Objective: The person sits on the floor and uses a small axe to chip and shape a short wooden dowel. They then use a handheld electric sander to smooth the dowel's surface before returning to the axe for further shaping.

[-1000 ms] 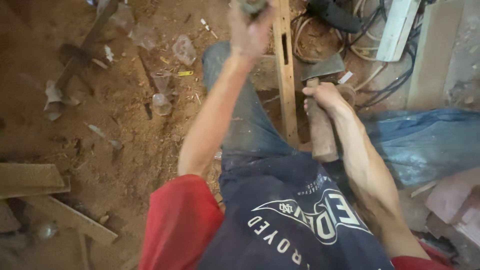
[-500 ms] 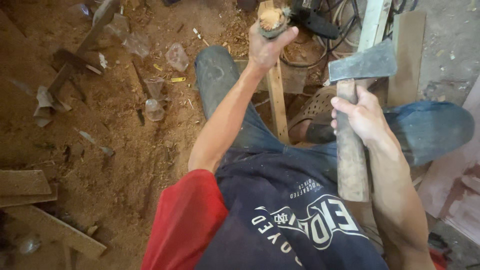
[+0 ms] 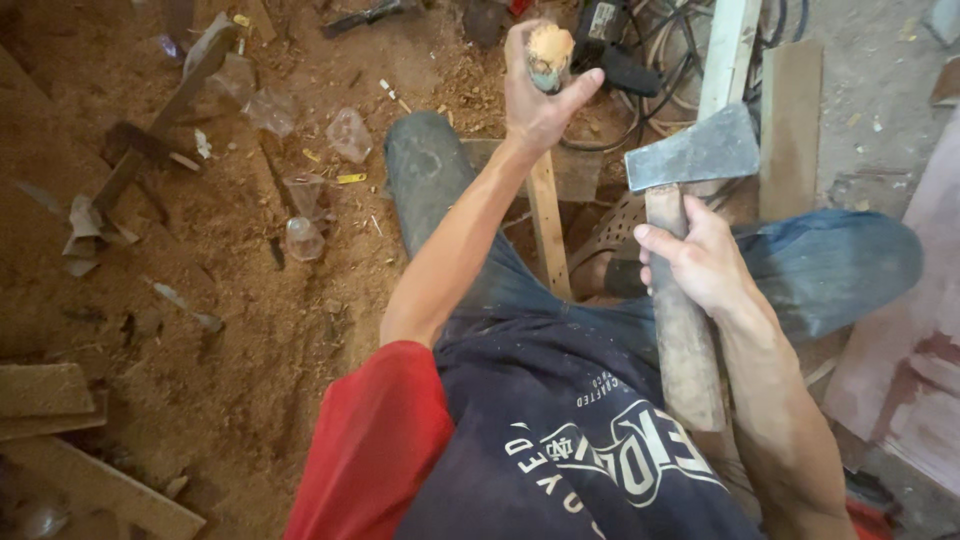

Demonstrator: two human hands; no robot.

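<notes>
As we look down from the head view, we list: left hand (image 3: 535, 95), at twelve o'clock, fingers wrapped tight round the top of an upright wooden stick (image 3: 548, 215) standing between our knees. Right hand (image 3: 700, 265), at three o'clock, closed on the wooden handle of a hatchet (image 3: 690, 160), its grey head raised just right of the stick. Clear plastic cups (image 3: 305, 238) lie on the sawdust floor (image 3: 200, 330) at ten o'clock.

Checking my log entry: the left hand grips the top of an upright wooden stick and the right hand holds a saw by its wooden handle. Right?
Not quite. In the head view the right hand holds a hatchet, not a saw. The left hand does grip the wooden stick.
</notes>
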